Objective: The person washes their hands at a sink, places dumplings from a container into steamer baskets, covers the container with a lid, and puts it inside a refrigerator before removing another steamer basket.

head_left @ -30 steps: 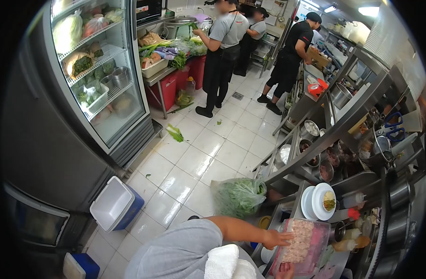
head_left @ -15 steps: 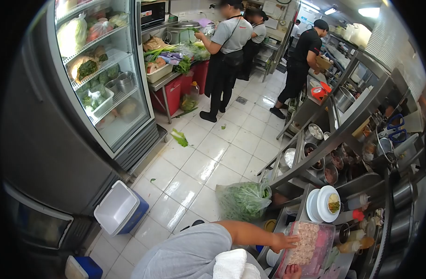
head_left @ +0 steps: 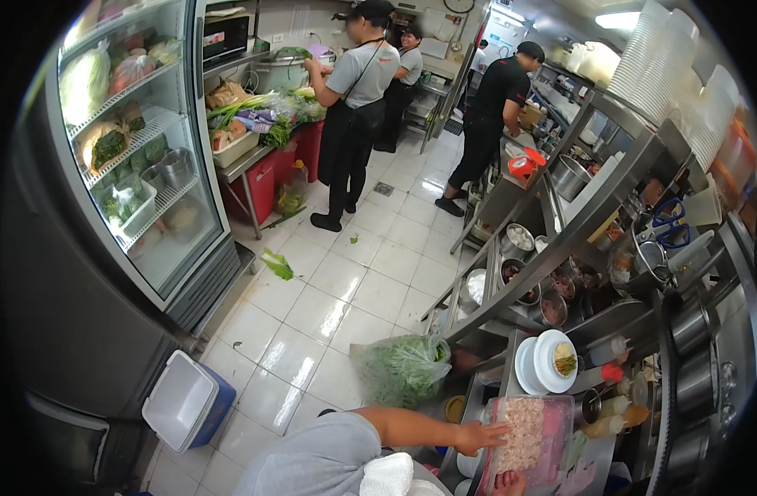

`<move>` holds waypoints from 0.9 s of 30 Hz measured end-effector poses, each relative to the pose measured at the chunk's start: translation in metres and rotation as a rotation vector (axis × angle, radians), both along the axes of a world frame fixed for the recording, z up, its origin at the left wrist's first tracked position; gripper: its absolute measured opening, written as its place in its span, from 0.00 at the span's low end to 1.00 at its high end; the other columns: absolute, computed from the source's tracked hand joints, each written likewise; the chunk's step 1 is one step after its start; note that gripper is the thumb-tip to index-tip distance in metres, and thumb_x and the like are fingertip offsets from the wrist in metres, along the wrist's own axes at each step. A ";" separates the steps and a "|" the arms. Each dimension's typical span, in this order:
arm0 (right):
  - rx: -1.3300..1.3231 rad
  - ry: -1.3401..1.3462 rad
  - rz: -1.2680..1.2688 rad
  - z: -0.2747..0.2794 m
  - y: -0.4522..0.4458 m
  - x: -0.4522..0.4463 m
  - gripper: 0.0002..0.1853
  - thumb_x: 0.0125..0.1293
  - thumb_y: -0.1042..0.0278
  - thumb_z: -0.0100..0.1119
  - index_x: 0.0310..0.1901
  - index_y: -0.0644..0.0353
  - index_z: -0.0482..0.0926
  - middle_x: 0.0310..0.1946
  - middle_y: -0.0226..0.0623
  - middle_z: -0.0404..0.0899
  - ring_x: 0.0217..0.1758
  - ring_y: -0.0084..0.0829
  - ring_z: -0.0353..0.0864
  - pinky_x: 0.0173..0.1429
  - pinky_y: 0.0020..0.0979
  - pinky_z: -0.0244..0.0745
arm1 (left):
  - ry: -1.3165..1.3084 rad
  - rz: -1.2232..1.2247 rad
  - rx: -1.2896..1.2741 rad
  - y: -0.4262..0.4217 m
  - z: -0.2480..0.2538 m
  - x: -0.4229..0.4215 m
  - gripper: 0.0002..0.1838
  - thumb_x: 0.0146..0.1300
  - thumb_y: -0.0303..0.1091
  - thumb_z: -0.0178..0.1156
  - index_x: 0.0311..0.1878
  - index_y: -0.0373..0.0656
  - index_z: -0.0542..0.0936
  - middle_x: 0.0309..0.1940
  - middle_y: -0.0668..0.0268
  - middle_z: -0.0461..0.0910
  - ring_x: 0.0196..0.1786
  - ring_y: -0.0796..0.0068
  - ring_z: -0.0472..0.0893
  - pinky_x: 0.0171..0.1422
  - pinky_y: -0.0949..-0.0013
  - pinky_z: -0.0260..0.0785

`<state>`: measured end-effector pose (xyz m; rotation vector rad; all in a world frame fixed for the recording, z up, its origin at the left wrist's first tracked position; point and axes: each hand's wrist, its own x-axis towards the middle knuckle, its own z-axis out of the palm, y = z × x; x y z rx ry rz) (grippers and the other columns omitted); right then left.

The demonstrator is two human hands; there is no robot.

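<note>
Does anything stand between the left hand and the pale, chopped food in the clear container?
Nothing visible does: the left hand reaches over the edge of the clear container, directly to the pale food. Actual contact is unclear.

The container (head_left: 569,425) is clear, smooth plastic; the raw meat (head_left: 521,438) has a rough, moist-looking surface. The plate (head_left: 545,360) is glossy and smooth, the towel (head_left: 387,478) rough matt cloth, the bag (head_left: 405,370) thin crinkled plastic, the rack (head_left: 494,303) smooth metal, the floor (head_left: 316,320) glossy tile.
</note>
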<state>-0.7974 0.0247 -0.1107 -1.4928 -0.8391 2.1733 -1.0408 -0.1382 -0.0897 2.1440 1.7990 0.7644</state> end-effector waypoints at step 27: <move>-0.062 0.045 -0.032 -0.005 0.001 0.022 0.14 0.61 0.62 0.51 0.47 0.57 0.72 0.44 0.36 0.73 0.52 0.38 0.68 0.53 0.48 0.67 | -0.009 0.059 -0.025 -0.005 0.004 0.008 0.49 0.46 0.36 0.67 0.71 0.45 0.51 0.74 0.55 0.34 0.76 0.61 0.37 0.65 0.53 0.59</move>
